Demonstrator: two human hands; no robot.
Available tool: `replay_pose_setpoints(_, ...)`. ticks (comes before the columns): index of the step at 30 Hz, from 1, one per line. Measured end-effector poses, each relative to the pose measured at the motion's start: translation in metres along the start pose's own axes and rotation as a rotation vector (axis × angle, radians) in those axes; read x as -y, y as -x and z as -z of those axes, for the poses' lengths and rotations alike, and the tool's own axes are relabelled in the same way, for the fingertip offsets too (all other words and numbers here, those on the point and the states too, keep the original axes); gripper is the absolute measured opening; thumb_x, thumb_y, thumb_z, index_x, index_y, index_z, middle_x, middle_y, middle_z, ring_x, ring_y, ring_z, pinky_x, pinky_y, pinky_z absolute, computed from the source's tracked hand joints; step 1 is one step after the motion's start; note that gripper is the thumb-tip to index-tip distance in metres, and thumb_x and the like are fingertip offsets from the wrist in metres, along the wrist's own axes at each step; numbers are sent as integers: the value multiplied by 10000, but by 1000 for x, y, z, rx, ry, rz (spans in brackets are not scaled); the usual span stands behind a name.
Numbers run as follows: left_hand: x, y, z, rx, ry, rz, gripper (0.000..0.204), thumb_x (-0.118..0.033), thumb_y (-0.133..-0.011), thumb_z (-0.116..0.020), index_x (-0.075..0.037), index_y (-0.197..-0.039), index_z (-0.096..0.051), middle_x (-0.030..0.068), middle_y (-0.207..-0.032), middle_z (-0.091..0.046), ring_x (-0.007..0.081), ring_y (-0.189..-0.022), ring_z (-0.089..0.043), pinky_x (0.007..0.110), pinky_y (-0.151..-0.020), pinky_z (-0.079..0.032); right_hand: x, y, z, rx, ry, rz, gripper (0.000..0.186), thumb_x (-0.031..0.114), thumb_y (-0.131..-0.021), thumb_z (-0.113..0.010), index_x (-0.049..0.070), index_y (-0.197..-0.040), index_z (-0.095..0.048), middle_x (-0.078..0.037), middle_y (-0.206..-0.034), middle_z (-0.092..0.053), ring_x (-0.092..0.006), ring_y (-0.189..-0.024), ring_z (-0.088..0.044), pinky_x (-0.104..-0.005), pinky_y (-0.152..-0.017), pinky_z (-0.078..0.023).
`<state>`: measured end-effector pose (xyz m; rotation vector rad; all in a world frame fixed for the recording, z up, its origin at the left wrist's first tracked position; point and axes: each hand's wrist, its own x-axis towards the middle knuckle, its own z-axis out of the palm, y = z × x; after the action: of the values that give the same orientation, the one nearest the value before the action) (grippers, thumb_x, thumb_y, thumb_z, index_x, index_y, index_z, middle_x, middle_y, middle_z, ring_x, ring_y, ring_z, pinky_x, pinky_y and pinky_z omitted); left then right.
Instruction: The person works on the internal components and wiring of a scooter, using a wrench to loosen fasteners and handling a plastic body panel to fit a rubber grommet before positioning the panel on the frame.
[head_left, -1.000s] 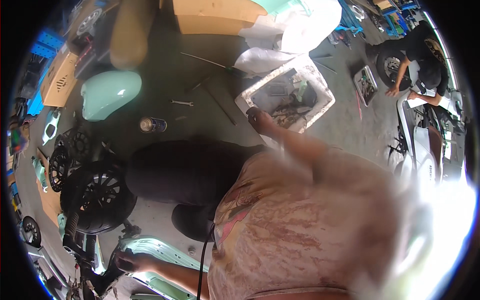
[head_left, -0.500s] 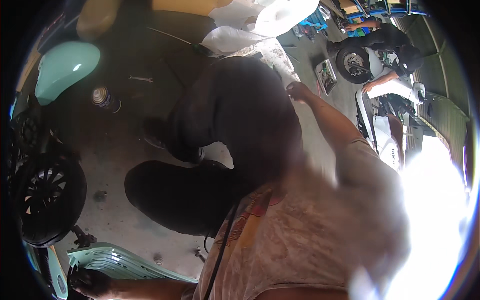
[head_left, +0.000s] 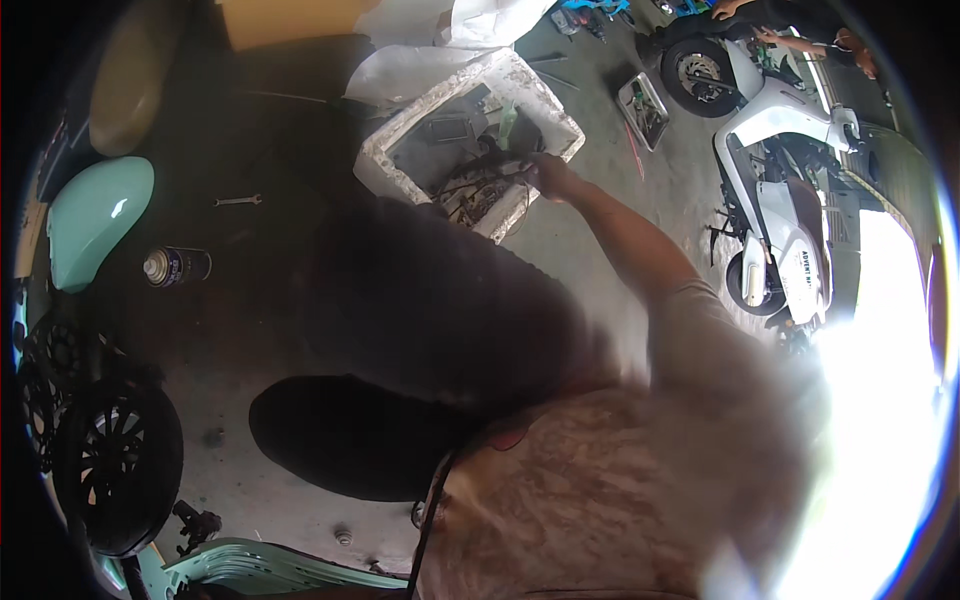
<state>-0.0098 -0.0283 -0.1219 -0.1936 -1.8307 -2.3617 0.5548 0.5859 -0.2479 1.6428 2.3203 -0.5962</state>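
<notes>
My right hand (head_left: 550,175) reaches into the near right side of a dirty white foam box (head_left: 380,160), its fingers closed on something I cannot make out among dark, tangled metal parts (head_left: 475,195). A clear tray or bag and a pale green item also lie inside the box. My left arm (head_left: 230,590) runs along the lower edge beside a mint green slatted panel (head_left: 240,560); that hand's fingers are hidden. My bent dark-clad legs (head_left: 420,300) are between my hands.
At left are a mint green panel (head_left: 100,220), spray can (head_left: 177,266), wrench (head_left: 237,200) and black wheels (head_left: 118,470). A metal tool tray (head_left: 642,110) lies right of the box. A white scooter (head_left: 795,260) stands at right, a co-worker (head_left: 850,50) behind it. Cardboard (head_left: 290,20) lies at top.
My right hand has moved from the box's outer edge into its interior. My left hand has dropped mostly out of sight at the lower edge. My legs have shifted and the co-worker has moved.
</notes>
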Motion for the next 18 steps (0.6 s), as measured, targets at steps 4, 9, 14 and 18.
replay_pose_setpoints(4,-12,-20,24,169,-214,-124,249,-271,-973,-393,-135,-793,-496,-15,-620,-427,133,-543,-432,295,-536,-372,11,-25,-66,133,-49,106,319,279,-849,-579,64,-1081,-615,-173,-1000,-649,-327,-918,-629,-401,-813,-483)
replay_pose_setpoints(9,-35,4,-26,100,-256,-78,229,-267,-965,-408,-126,-823,-520,-6,-697,-480,148,-636,-479,319,-612,-395,31,-48,-117,443,145,120,295,249,-813,-575,73,-1040,-645,-192,-987,-649,-351,-920,-627,-422,-816,-479)
replay_pose_setpoints(14,-47,13,-51,98,-241,-29,215,-263,-956,-424,-117,-852,-544,3,-774,-533,164,-728,-526,343,-688,-418,30,-51,-131,372,272,128,315,232,-804,-576,71,-1074,-600,-214,-1019,-630,-364,-947,-617,-445,-827,-483)
replay_pose_setpoints(18,-38,1,-46,147,-379,-159,208,-300,-930,-483,-120,-927,-586,1,-916,-591,159,-856,-540,329,-752,-420,29,-57,-128,37,43,-142,313,209,-813,-556,34,-1067,-607,-227,-1065,-623,-354,-1031,-598,-438,-874,-481)
